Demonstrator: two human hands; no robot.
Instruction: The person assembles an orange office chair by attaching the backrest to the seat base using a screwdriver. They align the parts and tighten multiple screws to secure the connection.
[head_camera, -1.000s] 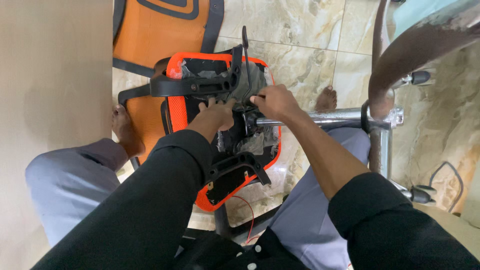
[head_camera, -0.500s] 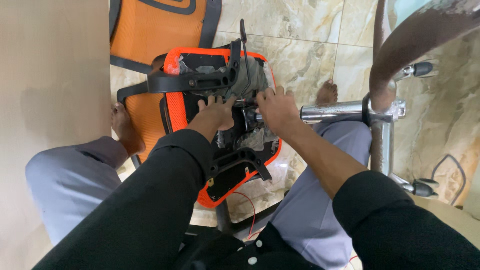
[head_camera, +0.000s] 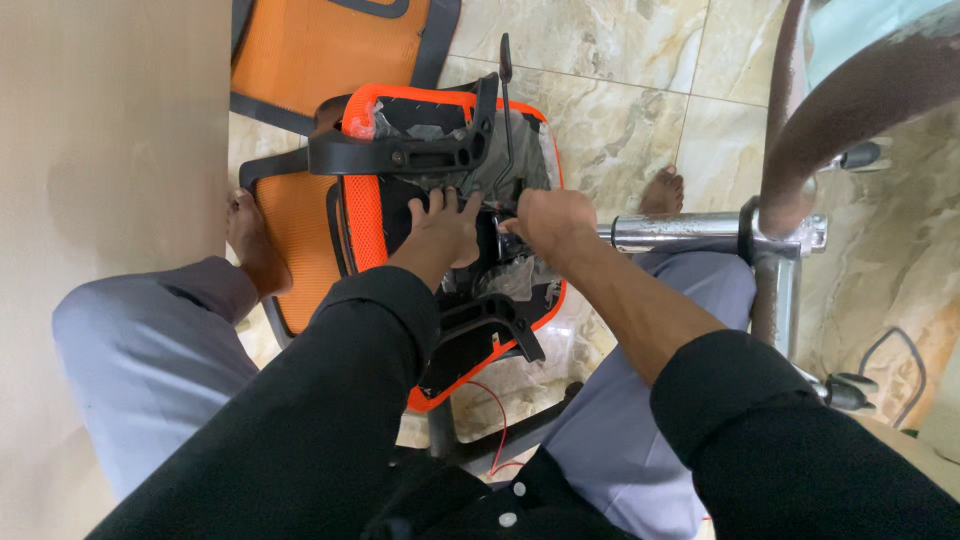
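An upturned office chair seat (head_camera: 362, 215) with orange mesh edge and black plastic underside lies between my knees. My left hand (head_camera: 443, 228) rests spread on the black mechanism plate (head_camera: 480, 300) under the seat, fingers apart. My right hand (head_camera: 548, 222) is closed around the end of a chrome gas-lift cylinder (head_camera: 675, 231) where it meets the mechanism. A thin black lever (head_camera: 506, 110) sticks up from the seat's far side. A black armrest bracket (head_camera: 400, 155) crosses the seat's top.
An orange mesh chair back (head_camera: 320, 50) lies on the marble floor beyond. The chrome star base (head_camera: 775, 260) with casters (head_camera: 845, 392) sits at right. A beige wall panel (head_camera: 110, 130) stands at left. My bare feet (head_camera: 250, 240) rest beside the seat. A red wire (head_camera: 497, 420) trails below.
The view has shifted so the seat sits slightly higher and left. My left hand has spread flatter on the mechanism; my right hand stays on the cylinder end.
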